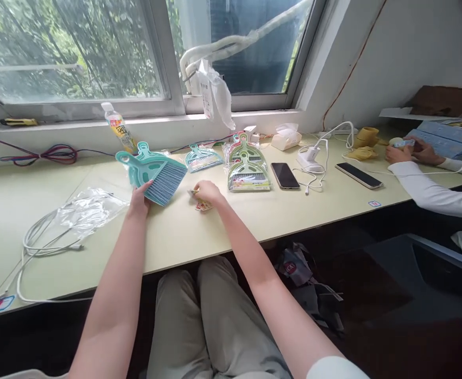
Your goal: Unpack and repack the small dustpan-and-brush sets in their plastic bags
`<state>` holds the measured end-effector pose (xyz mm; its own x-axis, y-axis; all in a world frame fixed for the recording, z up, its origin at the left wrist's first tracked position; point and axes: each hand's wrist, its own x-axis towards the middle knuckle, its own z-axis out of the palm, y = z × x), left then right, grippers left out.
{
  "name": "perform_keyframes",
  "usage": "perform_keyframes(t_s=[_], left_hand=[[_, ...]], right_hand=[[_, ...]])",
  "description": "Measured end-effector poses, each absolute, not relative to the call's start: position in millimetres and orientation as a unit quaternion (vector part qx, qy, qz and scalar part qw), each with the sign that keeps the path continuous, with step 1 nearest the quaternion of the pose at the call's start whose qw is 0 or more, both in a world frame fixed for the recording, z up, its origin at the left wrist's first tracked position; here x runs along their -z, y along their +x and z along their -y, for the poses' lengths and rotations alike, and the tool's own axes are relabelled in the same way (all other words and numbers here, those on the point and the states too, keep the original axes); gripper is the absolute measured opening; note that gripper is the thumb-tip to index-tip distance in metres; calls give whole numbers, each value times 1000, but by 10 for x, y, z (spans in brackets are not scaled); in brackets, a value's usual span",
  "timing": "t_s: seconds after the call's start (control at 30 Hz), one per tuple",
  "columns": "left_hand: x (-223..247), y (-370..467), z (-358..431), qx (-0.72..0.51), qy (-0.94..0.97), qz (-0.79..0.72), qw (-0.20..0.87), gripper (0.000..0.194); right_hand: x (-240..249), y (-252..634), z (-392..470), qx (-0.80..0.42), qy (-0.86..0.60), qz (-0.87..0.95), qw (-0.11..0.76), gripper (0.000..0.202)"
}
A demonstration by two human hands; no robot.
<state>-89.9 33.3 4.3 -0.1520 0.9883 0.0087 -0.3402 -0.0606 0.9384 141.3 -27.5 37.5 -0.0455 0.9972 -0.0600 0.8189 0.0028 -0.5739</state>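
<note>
Two bare hands rest on a pale green tabletop [223, 231] below a window. At the far left a white cable [37, 247] lies in loops, with a crumpled clear plastic bag [87, 210] just beside it. A red and blue cord [45, 155] runs along the back edge, and a tilted plastic bottle [118, 126] stands by the sill. The left hand [139, 202] grips the lower edge of a teal hand brush [158, 176], fingers curled around its bristle end; the brush sits on a matching teal dustpan [146, 158], tilted up off the surface. Just to the right, the right hand [207, 193] is loosely closed over a small printed card or label [202, 205], pressing it flat; its print is too small to read. Behind lie a wrapped teal brush set [203, 158] and two wrapped green brush sets [247, 168]. Next come a dark phone [285, 175], a white charger with cord [313, 158], a tissue pack [286, 138] and a second phone [358, 175]. At the far right another person's hands [410, 152], in white sleeves, hold a small object.
</note>
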Motion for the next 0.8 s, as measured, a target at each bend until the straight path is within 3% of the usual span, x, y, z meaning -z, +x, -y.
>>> perform_keyframes(t_s=[0.07,0.2,0.3,0.53,0.7,0.8], left_hand=[[-31,-881,-354,-623,380,-432,529,50],[-6,-829,-350,-587,415,-446,534,47],[-12,-745,-286,-556,451,-434,547,48],[-43,-649,-152,-484,518,-421,566,62],[-3,-658,-176,-491,527,-412,557,64],[-2,-657,-179,-521,518,-391,555,62]], right_hand=[[-379,1409,221,-306,-626,671,252,11],[-340,1277,121,-431,-512,608,427,31],[-244,1155,94,-433,-533,539,488,40],[-53,1092,48,-359,-637,508,454,37],[11,1105,2,-257,-692,536,409,48],[63,1125,-22,-245,-679,512,465,52]])
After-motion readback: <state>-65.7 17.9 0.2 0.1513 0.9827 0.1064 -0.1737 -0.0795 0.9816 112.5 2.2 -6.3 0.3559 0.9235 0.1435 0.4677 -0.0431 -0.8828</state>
